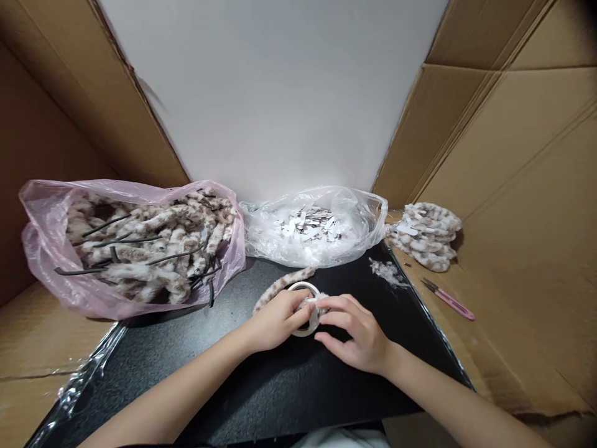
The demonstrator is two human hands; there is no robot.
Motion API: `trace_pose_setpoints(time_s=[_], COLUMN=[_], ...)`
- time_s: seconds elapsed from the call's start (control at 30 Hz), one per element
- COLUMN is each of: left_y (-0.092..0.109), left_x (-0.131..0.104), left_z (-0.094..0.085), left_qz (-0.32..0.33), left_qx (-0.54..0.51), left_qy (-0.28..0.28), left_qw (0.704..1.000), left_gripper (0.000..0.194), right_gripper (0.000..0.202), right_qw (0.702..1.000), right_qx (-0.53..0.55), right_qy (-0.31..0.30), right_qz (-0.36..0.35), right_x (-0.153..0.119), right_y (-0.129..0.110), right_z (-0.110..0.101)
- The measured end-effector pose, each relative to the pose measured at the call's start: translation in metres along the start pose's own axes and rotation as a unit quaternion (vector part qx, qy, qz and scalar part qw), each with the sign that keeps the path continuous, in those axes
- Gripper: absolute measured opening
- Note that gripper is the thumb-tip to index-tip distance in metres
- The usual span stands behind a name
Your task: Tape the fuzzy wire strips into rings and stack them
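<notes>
My left hand (277, 320) is closed, its thumb and index finger pinching the end of a brown-and-white furry strip (282, 283). The rest of that strip curves behind this hand on the black table. White fluff (320, 298) shows at the pinched end. My right hand (357, 333) has its index fingertip against that fluff, while its thumb stays apart from the other fingers. Under the fingertips lies a white ring (304, 331), which looks like a roll of tape, partly covered by both hands. Exactly what the left fingertips cover is hidden.
A pink plastic bag (41, 249) of furry pieces with dark rods stands left. Behind my hands is a clear bag (261, 230) of small white pieces. To the right lie a furry bundle (429, 236), loose fluff (388, 272) and pink thread snips (450, 300). Cardboard walls (527, 205) flank the black table (196, 367).
</notes>
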State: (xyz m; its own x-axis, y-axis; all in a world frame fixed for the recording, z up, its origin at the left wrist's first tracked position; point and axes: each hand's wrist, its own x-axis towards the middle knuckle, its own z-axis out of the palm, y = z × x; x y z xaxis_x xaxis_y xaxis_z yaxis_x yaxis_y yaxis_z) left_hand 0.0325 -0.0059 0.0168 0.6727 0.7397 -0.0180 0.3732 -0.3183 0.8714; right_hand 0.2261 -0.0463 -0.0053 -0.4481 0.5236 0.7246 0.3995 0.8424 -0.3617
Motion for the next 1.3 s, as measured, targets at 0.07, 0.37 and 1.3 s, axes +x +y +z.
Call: trace_pose_setpoints(time_s=[0.07,0.37,1.3], left_y=[0.0,-0.006,-0.002], left_x=[0.0,0.001,0.0], left_z=[-0.001,-0.001,-0.002], left_qz=[-0.008,-0.035,-0.032], left_qx=[-0.001,-0.085,0.244], left_qy=[-0.01,-0.059,-0.029], left_qw=[1.0,0.994,0.969], left_gripper=[0.033,0.039,0.024], right_gripper=[0.038,0.032,0.016], right_qw=[0.999,0.981,0.902], right_qx=[-0.011,0.028,0.178], right_qy=[0.028,-0.094,-0.179], right_qz=[0.025,0.169,0.35], right_x=[0.005,0.013,0.024], right_y=[-0.001,0.003,0.006], right_z=[-0.004,0.0,-0.006])
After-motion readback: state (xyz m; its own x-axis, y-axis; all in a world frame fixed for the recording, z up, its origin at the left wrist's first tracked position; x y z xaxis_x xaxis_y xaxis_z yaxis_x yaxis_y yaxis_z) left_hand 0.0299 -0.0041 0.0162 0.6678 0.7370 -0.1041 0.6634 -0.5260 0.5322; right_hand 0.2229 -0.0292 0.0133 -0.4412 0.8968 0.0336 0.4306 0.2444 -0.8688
